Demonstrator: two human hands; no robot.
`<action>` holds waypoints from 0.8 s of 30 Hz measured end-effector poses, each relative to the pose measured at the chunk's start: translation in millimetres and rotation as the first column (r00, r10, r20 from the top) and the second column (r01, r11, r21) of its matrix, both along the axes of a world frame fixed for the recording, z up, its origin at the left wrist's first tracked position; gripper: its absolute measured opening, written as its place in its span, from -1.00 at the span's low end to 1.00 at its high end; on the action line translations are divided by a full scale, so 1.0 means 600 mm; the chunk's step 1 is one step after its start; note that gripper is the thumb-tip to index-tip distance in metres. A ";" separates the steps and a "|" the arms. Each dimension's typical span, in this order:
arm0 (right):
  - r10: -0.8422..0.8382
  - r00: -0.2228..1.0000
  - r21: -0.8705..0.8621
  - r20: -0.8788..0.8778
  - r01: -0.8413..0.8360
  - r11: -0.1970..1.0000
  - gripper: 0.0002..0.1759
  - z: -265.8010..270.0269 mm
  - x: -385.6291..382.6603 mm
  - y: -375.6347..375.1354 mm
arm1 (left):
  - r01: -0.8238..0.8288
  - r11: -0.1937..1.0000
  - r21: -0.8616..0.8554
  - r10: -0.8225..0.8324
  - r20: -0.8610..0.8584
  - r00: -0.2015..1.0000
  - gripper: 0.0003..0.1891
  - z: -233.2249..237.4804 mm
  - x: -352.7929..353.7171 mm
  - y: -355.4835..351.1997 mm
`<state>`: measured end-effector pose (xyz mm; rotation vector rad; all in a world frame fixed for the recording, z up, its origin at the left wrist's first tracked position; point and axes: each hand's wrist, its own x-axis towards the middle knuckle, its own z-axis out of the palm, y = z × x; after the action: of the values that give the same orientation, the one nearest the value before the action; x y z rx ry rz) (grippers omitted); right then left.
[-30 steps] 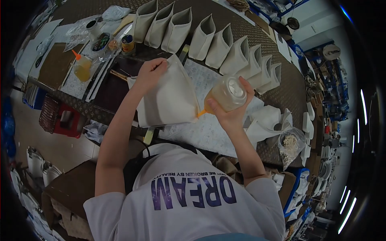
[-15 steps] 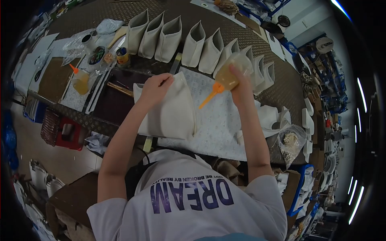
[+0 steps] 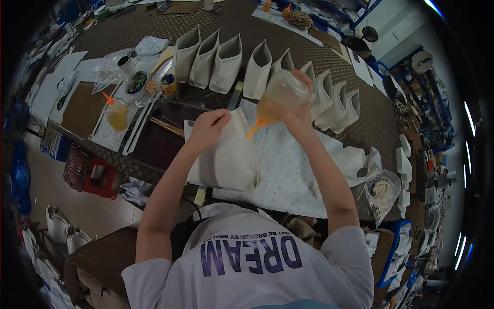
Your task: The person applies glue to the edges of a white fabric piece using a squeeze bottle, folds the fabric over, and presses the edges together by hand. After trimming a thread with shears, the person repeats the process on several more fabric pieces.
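Two hands in view, both occupied. Nearest me, the shirt fills the bottom of the view.

Bag: cream, hanging from the left grip down toward me, over the left edge of a white patterned mat. I can't tell whether it lies flat or is held up.

Left hand: fingers closed on the bag's top edge, pinching it.

Right hand: just right of the left and a little farther out, wrapped tight round a clear bottle of amber liquid. The bottle is tilted with its base up and away. Its orange nozzle points down-left, with the tip just beside the bag's top right corner, near the left hand. I can't tell whether it touches.

Right of the right grip and nearer me: a heap of loose cream bags, then a clear sack of pale bits.

Left of the left grip: a dark board. Farther left is a second bottle with an orange nozzle, standing upright. A tin sits beyond the board.

Beyond both hands: a row of cream bags standing with open mouths. It runs behind the held bottle and on to the right across the brown table.
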<state>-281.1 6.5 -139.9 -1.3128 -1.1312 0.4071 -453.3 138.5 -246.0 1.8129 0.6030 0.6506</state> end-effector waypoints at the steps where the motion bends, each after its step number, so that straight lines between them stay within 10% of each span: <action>1: 0.009 1.000 -0.031 -0.007 -0.009 0.999 -0.02 -0.015 0.004 -0.020 | -0.011 1.000 -0.024 0.011 -0.001 1.000 -0.78 0.002 -0.001 0.002; 5: -0.041 0.953 -0.130 -0.301 0.002 0.992 -0.21 -0.068 0.001 -0.103 | -0.082 0.997 -0.012 0.082 0.110 0.991 -0.77 -0.011 0.002 0.025; 9: -0.110 0.342 -0.017 -0.933 0.263 0.965 -0.56 -0.130 0.072 -0.189 | -0.124 0.988 0.091 0.117 0.079 0.990 -0.76 0.059 -0.007 0.026; 12: -0.149 -0.006 -0.138 -0.989 0.421 0.896 -0.57 -0.215 0.119 -0.267 | -0.074 0.927 0.369 -0.002 0.200 0.980 -0.77 0.062 0.000 0.035; 16: -0.192 -0.281 -0.311 -0.940 0.484 0.818 -0.57 -0.307 0.124 -0.343 | 0.063 0.787 0.614 -0.021 -0.076 0.997 -0.86 0.018 -0.008 0.045; 24: -0.108 -0.448 -0.367 -0.888 0.546 0.753 -0.55 -0.378 0.077 -0.389 | 0.221 0.722 0.656 -0.096 -0.221 0.971 -0.92 0.020 0.020 0.066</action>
<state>-234.7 -227.2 -366.5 -0.4687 0.8558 0.5683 -441.1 177.8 -233.8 2.6052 0.3187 0.6448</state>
